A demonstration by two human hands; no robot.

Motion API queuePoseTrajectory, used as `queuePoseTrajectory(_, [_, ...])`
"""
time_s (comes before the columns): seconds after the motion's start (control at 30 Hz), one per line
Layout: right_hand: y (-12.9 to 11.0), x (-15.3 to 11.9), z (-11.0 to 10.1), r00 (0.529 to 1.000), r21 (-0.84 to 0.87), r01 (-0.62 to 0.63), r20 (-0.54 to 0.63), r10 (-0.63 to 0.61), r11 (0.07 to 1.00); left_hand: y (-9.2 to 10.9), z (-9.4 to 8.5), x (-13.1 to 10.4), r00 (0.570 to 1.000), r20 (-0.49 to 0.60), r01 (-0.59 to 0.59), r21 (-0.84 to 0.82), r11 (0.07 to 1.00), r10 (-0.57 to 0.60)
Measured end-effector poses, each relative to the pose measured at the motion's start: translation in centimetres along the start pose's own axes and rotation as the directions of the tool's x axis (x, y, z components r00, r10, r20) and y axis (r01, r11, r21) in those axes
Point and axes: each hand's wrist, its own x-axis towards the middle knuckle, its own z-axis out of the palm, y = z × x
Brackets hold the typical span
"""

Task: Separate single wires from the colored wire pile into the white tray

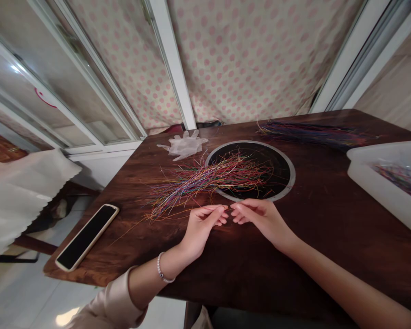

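My left hand and my right hand meet near the middle of the table, fingertips almost touching. The left one pinches a thin orange wire that trails off to the left over the tabletop. My right thumb and fingers are pressed together at the wire's near end; whether they grip it too is hard to make out. Just beyond both hands lies a loose bundle of thin coloured wires, red, yellow, blue and white. It rests partly on a round black plate with a silver rim.
On the dark wooden table, a phone lies at the left edge. A clear plastic glove sits at the back. Darker wires lie back right, near a white bin holding more wires.
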Motion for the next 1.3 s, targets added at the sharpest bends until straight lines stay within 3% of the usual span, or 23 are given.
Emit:
queuePoseTrajectory(0.17, [-0.04,0.07,-0.24,0.996,0.063,-0.080,0.045,0.077,0.995,0.08,0.17,-0.06,1.000,-0.029,-0.008,-0.009,1.000,0.008])
queuePoseTrajectory(0.43, [-0.28,0.09,-0.08,0.990,0.014,-0.111,0.091,0.109,0.994,0.09,0.18,-0.05,0.998,-0.014,-0.060,0.034,0.998,0.060])
queuePoseTrajectory(1.0, [0.49,0.05,-0.12,0.991,-0.149,0.110,0.093,-0.096,0.983,0.26,0.12,-0.19,1.000,0.004,-0.025,0.111,0.994,0.024])
queuePoseTrajectory(1.3, [0.23,-0.05,-0.10,0.992,-0.147,0.117,0.067,-0.108,0.982,0.31,0.18,-0.26,1.000,0.013,0.023,0.093,0.995,-0.024])
